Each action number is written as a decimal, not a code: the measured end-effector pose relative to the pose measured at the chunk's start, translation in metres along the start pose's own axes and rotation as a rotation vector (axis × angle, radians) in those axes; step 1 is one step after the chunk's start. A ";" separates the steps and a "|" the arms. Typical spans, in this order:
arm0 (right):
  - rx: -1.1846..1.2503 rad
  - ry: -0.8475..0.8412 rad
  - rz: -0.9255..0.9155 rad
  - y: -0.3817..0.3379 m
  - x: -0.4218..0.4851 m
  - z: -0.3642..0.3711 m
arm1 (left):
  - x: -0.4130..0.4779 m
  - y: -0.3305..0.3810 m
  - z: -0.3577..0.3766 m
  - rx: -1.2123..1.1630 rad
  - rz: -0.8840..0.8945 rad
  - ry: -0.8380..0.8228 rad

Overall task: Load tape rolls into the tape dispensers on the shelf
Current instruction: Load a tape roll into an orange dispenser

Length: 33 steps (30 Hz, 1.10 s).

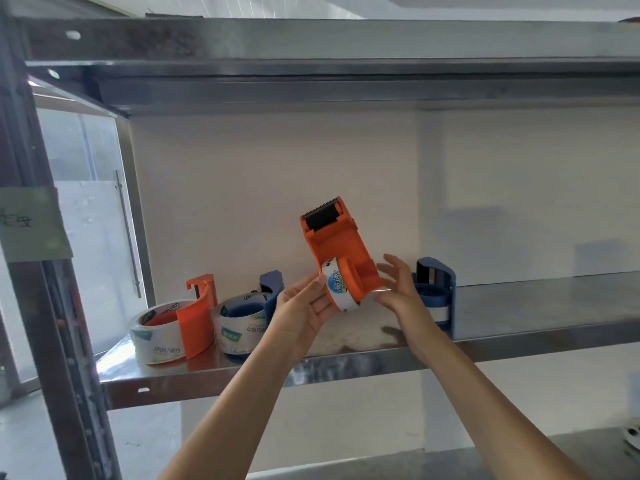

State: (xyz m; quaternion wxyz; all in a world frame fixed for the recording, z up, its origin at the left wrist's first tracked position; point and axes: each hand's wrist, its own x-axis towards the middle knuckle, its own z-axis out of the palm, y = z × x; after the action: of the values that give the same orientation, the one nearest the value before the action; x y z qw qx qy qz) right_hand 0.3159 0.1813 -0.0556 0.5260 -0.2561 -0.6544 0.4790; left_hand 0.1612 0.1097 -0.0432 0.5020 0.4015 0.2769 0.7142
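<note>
Orange plastic tape dispenser with a black serrated cutter (pixel 341 237) is held up in front of the brushed steel shelf (pixel 519 306), cutter pointing to 12 o'clock. A white-labelled clear tape roll (pixel 334 289) is already seated on its hub at the 6 o'clock end. The left hand (pixel 301 306) cradles that lower end from 8 o'clock, fingers curled under the body and thumb pressed on the roll's face. The right hand (pixel 398 289), at 3 o'clock of the roll, has its upper fingers spread. Its thumb and forefinger seem to pinch the loose tape end (pixel 381 290), a glossy strip just off the roll. The step in hand looks to be threading. To do it well, the left thumb should brake the roll so that it does not freewheel. The right hand should draw the strip straight towards the cutter, sticky side away from the fingers, flat and untwisted, then press it onto the teeth. On the shelf at 9 o'clock stand a second orange dispenser (pixel 197 320) and a blue dispenser (pixel 272 289), both with rolls. Another blue dispenser (pixel 436 282) stands just behind the right hand.
</note>
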 end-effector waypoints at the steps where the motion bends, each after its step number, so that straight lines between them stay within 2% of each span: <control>1: -0.012 0.038 -0.030 0.001 -0.002 -0.001 | 0.000 -0.001 0.000 0.026 0.024 -0.006; 4: -0.160 0.014 -0.136 0.006 -0.004 -0.002 | 0.000 -0.004 -0.004 0.121 0.069 -0.016; 8: -0.358 -0.077 -0.190 0.007 -0.004 0.005 | -0.001 -0.009 -0.010 0.238 0.089 -0.094; 11: -0.401 -0.074 -0.213 0.011 -0.004 0.007 | -0.002 -0.009 -0.010 0.282 0.072 -0.158; 18: -0.318 -0.032 -0.226 0.013 -0.008 0.005 | 0.002 -0.009 -0.013 0.283 0.089 -0.097; 24: -0.171 0.131 -0.261 0.011 -0.010 -0.001 | 0.002 -0.011 -0.011 0.240 0.172 -0.041; 30: -0.081 0.134 -0.270 0.011 -0.011 -0.003 | 0.000 -0.012 -0.009 0.210 0.221 0.027; 33: 0.013 0.215 -0.267 0.012 -0.012 -0.005 | -0.001 -0.012 -0.009 0.212 0.253 0.075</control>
State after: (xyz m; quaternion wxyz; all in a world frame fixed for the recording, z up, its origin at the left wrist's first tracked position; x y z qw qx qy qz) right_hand 0.3224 0.1785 -0.0719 0.6536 -0.2134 -0.6193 0.3791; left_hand 0.1595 0.1131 -0.0574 0.3523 0.4570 0.3167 0.7528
